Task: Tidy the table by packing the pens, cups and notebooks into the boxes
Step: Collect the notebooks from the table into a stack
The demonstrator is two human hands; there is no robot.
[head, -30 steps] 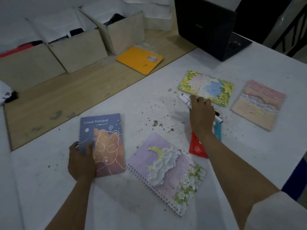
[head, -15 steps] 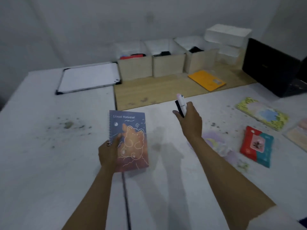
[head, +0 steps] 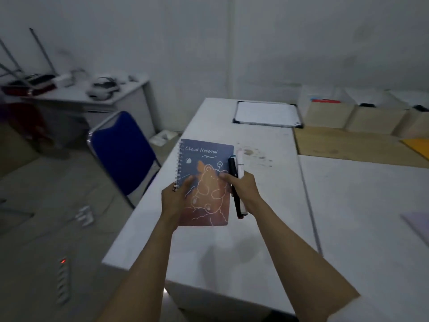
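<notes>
Pens [head: 238, 182] now against notebook [head: 206, 182] reading "Cloud Notepad".

Open white table [head: 267, 182] is seen ahead of the raised notebook [head: 206, 182] and pens [head: 236, 182], marked only by flat stains [head: 250, 152]; further back a flat whiteboard [head: 267, 112] is laid, low enough to be passed over; at far right the way is bounded by a row of boxes [head: 352, 117] against the wall; to the left, off the table edge, a blue chair [head: 120, 149] is stood close.
</notes>
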